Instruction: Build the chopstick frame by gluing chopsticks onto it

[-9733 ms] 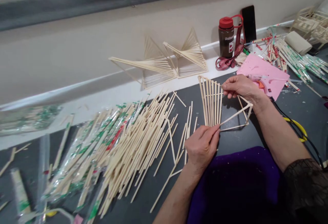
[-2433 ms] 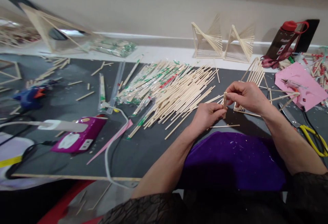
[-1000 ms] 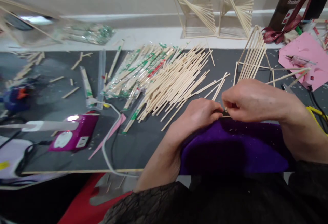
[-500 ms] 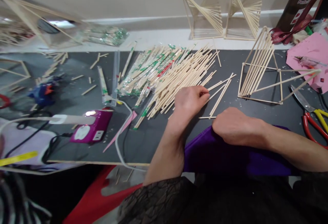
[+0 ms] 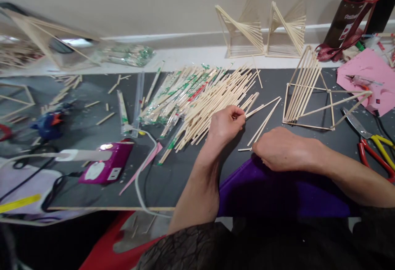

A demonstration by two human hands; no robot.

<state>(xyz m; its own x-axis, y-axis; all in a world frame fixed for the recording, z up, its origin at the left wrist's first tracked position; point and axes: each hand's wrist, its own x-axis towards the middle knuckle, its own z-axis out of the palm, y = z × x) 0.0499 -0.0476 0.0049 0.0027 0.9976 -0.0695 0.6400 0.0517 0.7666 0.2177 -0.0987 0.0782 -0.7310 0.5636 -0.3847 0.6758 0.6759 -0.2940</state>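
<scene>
My left hand [image 5: 226, 125] is closed in a pinch beside the pile of bare wooden sticks [image 5: 216, 101]. Whatever its fingertips hold, if anything, cannot be made out. My right hand [image 5: 279, 150] is curled closed over the edge of a purple cloth [image 5: 277, 196], and its fingertips are hidden. Two loose sticks [image 5: 263, 122] lie between the hands in a narrow V. A short stick [image 5: 245, 150] ends near the right fingers. To the right stands a stick frame [image 5: 304, 93] with a row of slanted sticks.
Scissors or pliers with red and yellow handles [image 5: 375, 142] lie at the right, below pink paper [image 5: 367, 76]. A bottle [image 5: 345, 19] and two stick models [image 5: 243, 29] stand behind. Wrapped chopsticks [image 5: 173, 93], a purple power box [image 5: 106, 163] and a blue glue gun [image 5: 51, 119] lie leftward.
The view has shifted, so the table sits lower in it. My left hand has drawn slightly back from the loose sticks, and one of these now lies nearer the pile. My right hand stays closed.
</scene>
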